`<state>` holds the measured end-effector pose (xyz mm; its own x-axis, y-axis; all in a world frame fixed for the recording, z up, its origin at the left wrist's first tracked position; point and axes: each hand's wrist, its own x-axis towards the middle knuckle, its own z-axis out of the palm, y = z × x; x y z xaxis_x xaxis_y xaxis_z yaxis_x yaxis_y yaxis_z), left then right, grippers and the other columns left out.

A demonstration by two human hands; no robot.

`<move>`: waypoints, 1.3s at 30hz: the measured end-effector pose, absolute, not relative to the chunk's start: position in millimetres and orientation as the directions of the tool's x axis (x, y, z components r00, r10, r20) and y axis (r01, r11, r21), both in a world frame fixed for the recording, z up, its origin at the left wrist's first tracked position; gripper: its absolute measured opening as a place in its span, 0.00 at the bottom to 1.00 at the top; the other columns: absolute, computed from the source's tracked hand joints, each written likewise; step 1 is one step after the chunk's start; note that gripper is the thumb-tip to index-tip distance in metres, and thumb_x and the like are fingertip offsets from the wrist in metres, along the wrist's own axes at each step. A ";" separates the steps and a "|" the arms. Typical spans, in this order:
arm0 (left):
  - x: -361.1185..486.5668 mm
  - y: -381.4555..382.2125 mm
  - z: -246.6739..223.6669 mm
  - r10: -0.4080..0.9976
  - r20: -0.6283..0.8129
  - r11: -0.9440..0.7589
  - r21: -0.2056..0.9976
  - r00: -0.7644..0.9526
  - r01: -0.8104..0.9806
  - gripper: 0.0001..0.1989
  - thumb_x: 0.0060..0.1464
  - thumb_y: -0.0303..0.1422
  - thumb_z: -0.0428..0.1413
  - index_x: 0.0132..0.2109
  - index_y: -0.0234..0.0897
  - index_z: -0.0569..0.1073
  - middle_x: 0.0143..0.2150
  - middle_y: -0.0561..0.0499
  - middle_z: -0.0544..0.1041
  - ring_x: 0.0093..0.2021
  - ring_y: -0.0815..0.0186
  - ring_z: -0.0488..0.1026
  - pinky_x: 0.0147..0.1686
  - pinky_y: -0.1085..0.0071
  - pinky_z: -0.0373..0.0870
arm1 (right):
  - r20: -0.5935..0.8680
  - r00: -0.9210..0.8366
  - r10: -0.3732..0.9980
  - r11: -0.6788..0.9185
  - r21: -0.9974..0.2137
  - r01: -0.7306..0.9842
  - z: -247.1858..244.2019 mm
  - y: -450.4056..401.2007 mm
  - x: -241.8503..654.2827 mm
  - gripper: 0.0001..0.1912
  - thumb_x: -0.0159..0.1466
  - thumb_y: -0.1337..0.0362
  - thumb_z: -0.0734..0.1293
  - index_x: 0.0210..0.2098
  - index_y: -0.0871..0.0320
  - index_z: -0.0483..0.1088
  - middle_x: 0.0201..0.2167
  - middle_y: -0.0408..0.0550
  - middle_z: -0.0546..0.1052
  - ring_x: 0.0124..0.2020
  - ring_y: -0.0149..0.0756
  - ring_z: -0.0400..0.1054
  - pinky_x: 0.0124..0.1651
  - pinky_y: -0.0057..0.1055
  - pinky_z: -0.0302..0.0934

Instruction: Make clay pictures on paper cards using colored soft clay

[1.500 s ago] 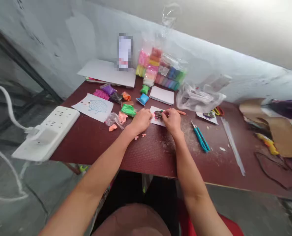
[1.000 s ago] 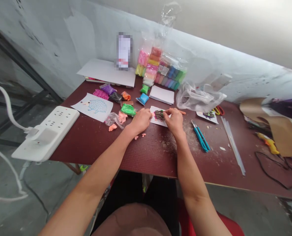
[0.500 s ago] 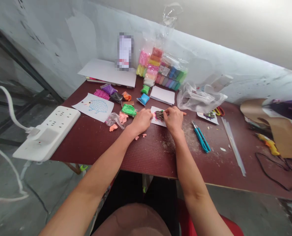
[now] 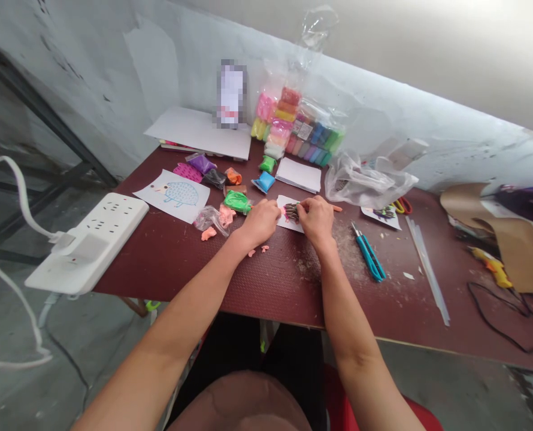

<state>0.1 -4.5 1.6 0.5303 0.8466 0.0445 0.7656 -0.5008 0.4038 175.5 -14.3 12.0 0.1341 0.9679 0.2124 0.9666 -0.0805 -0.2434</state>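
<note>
Both my hands are at a small white card (image 4: 288,222) on the dark red table top (image 4: 194,263). A dark brown clay piece with ridged strips (image 4: 291,212) lies on the card, with a little pink clay beside it. My right hand (image 4: 317,219) pinches that piece with its fingertips. My left hand (image 4: 262,222) is bunched at the card's left edge and seems to grip it. An orange clay strip (image 4: 336,208) sticks out past my right fingers. Several pink clay scraps (image 4: 208,233) lie near my left wrist.
Clay packets, a bag of coloured clay (image 4: 297,123) and a white paper stack (image 4: 297,176) stand beyond my hands. A hedgehog drawing (image 4: 172,195) lies left, near a power strip (image 4: 87,242). Teal-handled scissors (image 4: 369,258) lie right, beside a clear plastic bag (image 4: 368,182).
The whole scene has drifted slightly right in view. My hands have stayed at the card, with my right fingers still on the dark clay.
</note>
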 end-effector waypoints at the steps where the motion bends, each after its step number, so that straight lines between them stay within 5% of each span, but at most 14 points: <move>1: 0.1 -4.6 2.2 0.846 0.041 -0.500 0.403 0.531 0.766 0.17 0.65 0.20 0.49 0.45 0.32 0.83 0.49 0.40 0.81 0.52 0.56 0.74 0.52 0.64 0.72 | 0.216 0.138 0.967 -0.080 -0.256 0.963 11.7 -14.4 175.9 0.13 0.70 0.65 0.65 0.40 0.61 0.83 0.42 0.57 0.82 0.45 0.47 0.74 0.50 0.39 0.60; 24: 1.1 -3.7 -1.3 0.852 0.058 -0.494 0.413 0.520 0.765 0.15 0.66 0.23 0.51 0.48 0.31 0.83 0.51 0.40 0.80 0.54 0.54 0.75 0.56 0.61 0.72 | 0.295 0.291 0.910 -0.025 -0.661 0.750 16.5 -20.6 194.4 0.09 0.67 0.61 0.62 0.33 0.56 0.72 0.31 0.49 0.80 0.30 0.36 0.69 0.41 0.33 0.62; 31: 6.4 -1.3 0.3 0.863 0.077 -0.483 0.421 0.500 0.768 0.16 0.70 0.25 0.49 0.54 0.29 0.80 0.57 0.38 0.78 0.56 0.56 0.75 0.57 0.62 0.71 | 0.228 0.246 0.942 -0.043 -0.646 0.762 17.7 -24.6 198.1 0.12 0.63 0.64 0.64 0.41 0.58 0.78 0.35 0.50 0.83 0.30 0.37 0.70 0.41 0.34 0.62; 39: 11.4 -2.0 5.4 0.868 0.043 -0.473 0.371 0.494 0.799 0.16 0.70 0.24 0.48 0.54 0.30 0.80 0.55 0.38 0.78 0.56 0.55 0.74 0.56 0.62 0.71 | 0.141 0.148 0.979 -0.069 -0.451 0.890 24.4 -22.1 196.2 0.11 0.68 0.65 0.64 0.39 0.56 0.80 0.37 0.51 0.83 0.38 0.42 0.75 0.45 0.35 0.62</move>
